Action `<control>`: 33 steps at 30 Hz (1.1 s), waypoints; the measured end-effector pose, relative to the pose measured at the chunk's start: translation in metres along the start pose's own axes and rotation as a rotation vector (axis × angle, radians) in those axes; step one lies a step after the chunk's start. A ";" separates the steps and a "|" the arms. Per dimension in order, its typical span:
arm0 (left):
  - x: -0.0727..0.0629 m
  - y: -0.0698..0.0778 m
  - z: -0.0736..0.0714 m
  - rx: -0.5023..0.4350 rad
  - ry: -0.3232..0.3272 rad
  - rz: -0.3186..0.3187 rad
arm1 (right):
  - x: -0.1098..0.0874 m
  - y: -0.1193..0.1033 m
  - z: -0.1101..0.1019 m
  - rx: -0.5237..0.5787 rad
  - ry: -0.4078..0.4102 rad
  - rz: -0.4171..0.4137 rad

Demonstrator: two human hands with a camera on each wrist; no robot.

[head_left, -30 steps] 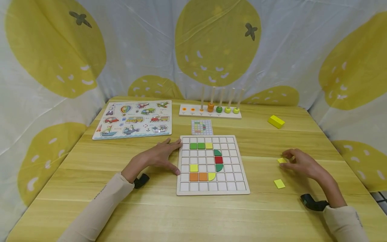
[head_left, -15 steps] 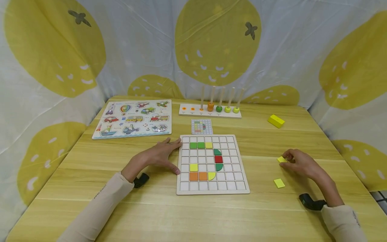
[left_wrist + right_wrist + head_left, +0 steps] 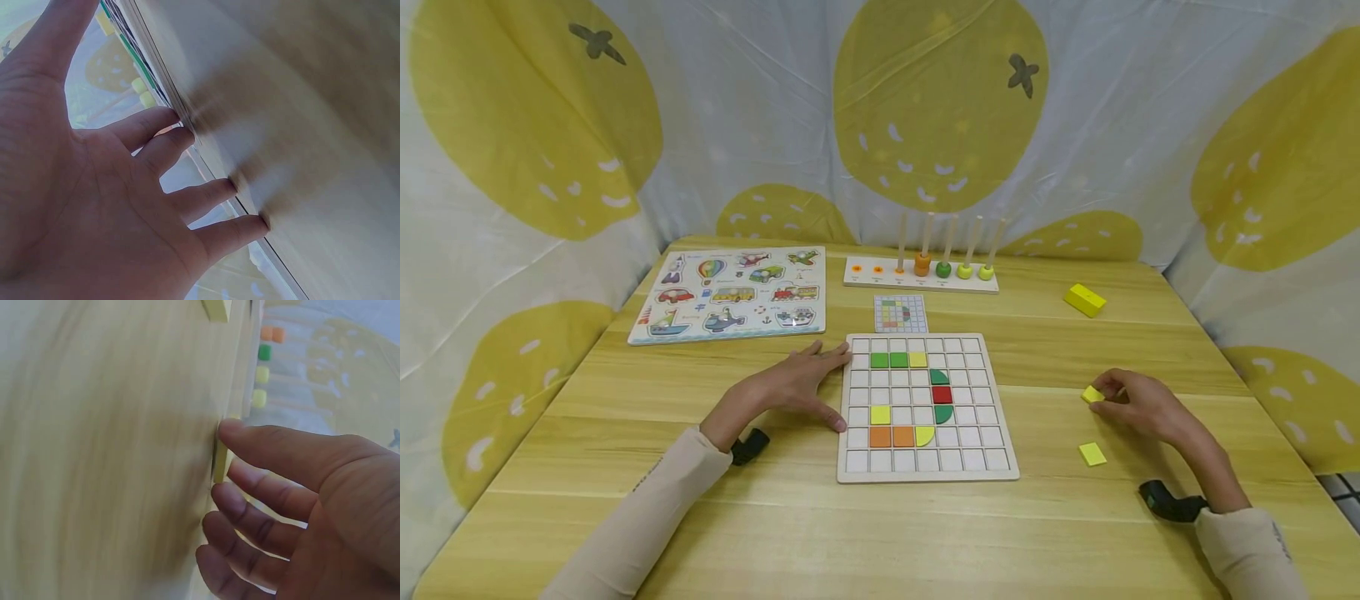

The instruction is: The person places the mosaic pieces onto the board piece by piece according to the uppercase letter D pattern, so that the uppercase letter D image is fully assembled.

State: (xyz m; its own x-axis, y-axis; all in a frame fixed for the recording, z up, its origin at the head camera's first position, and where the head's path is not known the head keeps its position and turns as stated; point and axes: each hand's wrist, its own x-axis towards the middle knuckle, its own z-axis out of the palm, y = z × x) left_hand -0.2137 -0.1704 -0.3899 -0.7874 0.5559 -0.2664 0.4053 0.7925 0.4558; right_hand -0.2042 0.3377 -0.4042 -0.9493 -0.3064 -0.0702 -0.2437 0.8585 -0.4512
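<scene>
A white grid board (image 3: 966,460) lies mid-table, with green, yellow, orange and red tiles set in some of its squares. My left hand (image 3: 797,385) touches the board's left edge with thumb and fingertips; its fingers (image 3: 206,199) look extended in the left wrist view. To the right of the board, my right hand (image 3: 1142,404) pinches a yellow square tile (image 3: 1092,395) between thumb and fingers, low at the tabletop. In the right wrist view this tile (image 3: 221,462) shows edge-on by the thumb tip. Another yellow square tile (image 3: 1092,454) lies flat nearer the front.
Behind the board lies a small pattern card (image 3: 901,314). Farther back stands a rack of pegs (image 3: 922,283) with coloured beads. A vehicle picture puzzle (image 3: 730,296) lies at the back left, a yellow block (image 3: 1085,301) at the back right. Printed cloth surrounds the table's back and sides.
My right hand has shifted the pinched yellow tile slightly left, and more of the tile shows now. The left hand has stayed at the board's edge.
</scene>
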 end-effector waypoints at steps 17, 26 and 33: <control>0.001 -0.001 0.000 0.009 -0.002 -0.001 | 0.008 -0.025 0.005 0.028 0.061 -0.084; 0.000 -0.002 0.000 0.016 -0.002 -0.007 | 0.018 -0.044 0.012 0.017 0.064 -0.164; 0.001 -0.001 0.001 0.011 -0.007 -0.017 | 0.030 -0.061 0.020 0.041 0.045 -0.195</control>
State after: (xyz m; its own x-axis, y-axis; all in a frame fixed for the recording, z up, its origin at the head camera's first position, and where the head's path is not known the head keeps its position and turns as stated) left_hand -0.2144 -0.1709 -0.3911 -0.7909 0.5441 -0.2801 0.3969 0.8044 0.4421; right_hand -0.2138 0.2674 -0.3966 -0.8933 -0.4452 0.0615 -0.4159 0.7671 -0.4885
